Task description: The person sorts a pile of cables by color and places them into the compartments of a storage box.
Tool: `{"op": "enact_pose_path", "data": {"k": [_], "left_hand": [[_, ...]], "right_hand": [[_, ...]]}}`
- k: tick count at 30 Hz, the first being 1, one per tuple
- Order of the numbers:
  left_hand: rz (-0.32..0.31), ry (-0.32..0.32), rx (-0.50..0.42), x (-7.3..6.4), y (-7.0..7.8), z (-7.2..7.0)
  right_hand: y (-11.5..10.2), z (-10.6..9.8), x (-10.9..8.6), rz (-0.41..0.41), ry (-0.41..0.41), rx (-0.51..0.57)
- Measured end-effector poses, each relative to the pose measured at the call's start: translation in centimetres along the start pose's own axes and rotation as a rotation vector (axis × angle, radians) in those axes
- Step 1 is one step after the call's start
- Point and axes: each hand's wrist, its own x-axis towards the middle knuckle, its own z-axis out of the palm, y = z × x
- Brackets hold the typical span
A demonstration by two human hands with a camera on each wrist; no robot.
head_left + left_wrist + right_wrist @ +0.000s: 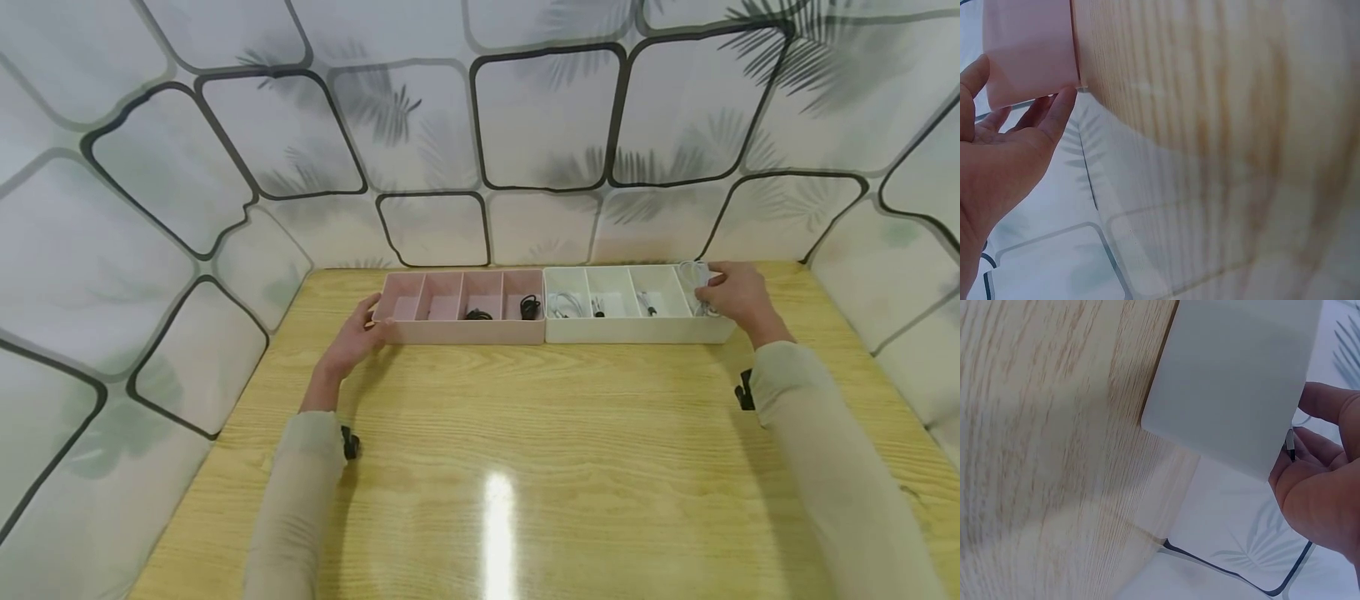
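My left hand [354, 337] grips the left end of a pink divided box [465, 333]; its thumb and fingers lie about the end in the left wrist view. At the right end of a white divided box [637, 332], my right hand [738, 296] pinches a white cable [693, 271] above the last compartment. In the right wrist view a small connector [1290, 444] shows by the fingers, partly hidden. Black cables [529, 307] lie in two pink compartments. A coiled white cable [564, 305] and short pieces with dark tips [647, 303] lie in the white box.
Both boxes stand end to end along the back of a wooden table [525, 433]. A patterned curtain [547, 117] rises behind and at both sides. Small black wrist devices [350, 443] sit at the sleeves.
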Motion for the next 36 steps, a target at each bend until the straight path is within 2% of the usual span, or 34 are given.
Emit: {"op": "enact_pose_path", "data": {"k": [6, 19, 26, 29, 34, 36], "left_hand": [[0.013, -0.006, 0.009, 0.0, 0.2, -0.2], [-0.004, 0.002, 0.009, -0.3, 0.3, -0.3], [0.005, -0.001, 0.018, 0.1, 0.1, -0.5], [0.016, 0.0, 0.016, 0.6, -0.7, -0.8], [0.034, 0.01, 0.023, 1.7, -2.5, -1.1], [0.042, 0.02, 0.028, 1.9, -2.7, -1.2]], "right_hand": [[-0.4, -0.2, 0.1, -0.005, -0.032, -0.011], [-0.9, 0.3, 0.4, -0.068, -0.051, -0.138], [-0.9, -0.5, 0.3, -0.058, -0.078, -0.086], [-1.0, -0.8, 0.2, -0.053, -0.053, -0.045], [-0.9, -0.9, -0.1, -0.051, 0.06, 0.021], [-0.9, -0.8, -0.3, -0.049, 0.097, 0.046]]}}
